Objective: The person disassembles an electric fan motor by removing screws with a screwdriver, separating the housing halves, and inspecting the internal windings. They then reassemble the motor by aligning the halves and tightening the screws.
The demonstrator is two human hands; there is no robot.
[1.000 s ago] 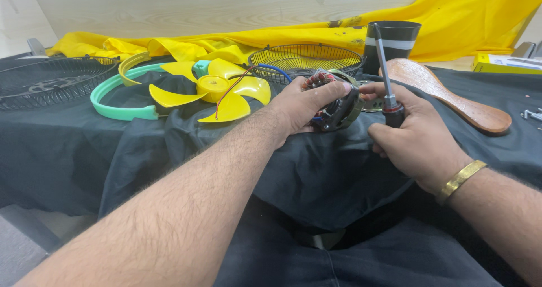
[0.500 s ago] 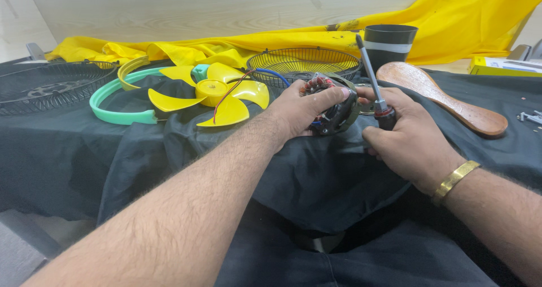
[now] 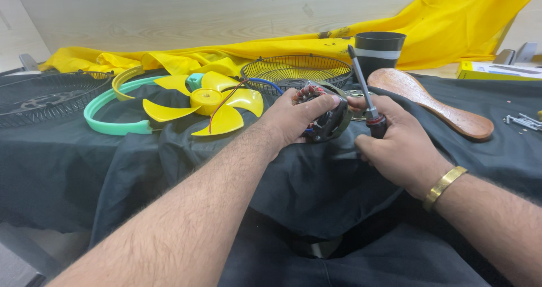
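Head view: the left hand [image 3: 296,117] is clamped around a fan motor [image 3: 324,115] at frame centre, fingers curled over its upper edge; the right hand [image 3: 395,146] is closed on a screwdriver [image 3: 367,98], shaft pointing up and away from the motor. The motor is already out of its housing, copper windings and dark metal frame exposed, red and blue wires trailing left. Judged from this, disassembly is well advanced. The yellow fan blade [image 3: 206,103], green ring [image 3: 110,120] and wire grille [image 3: 296,69] lie separated on the black-draped tabletop [image 3: 68,168], left of and above centre.
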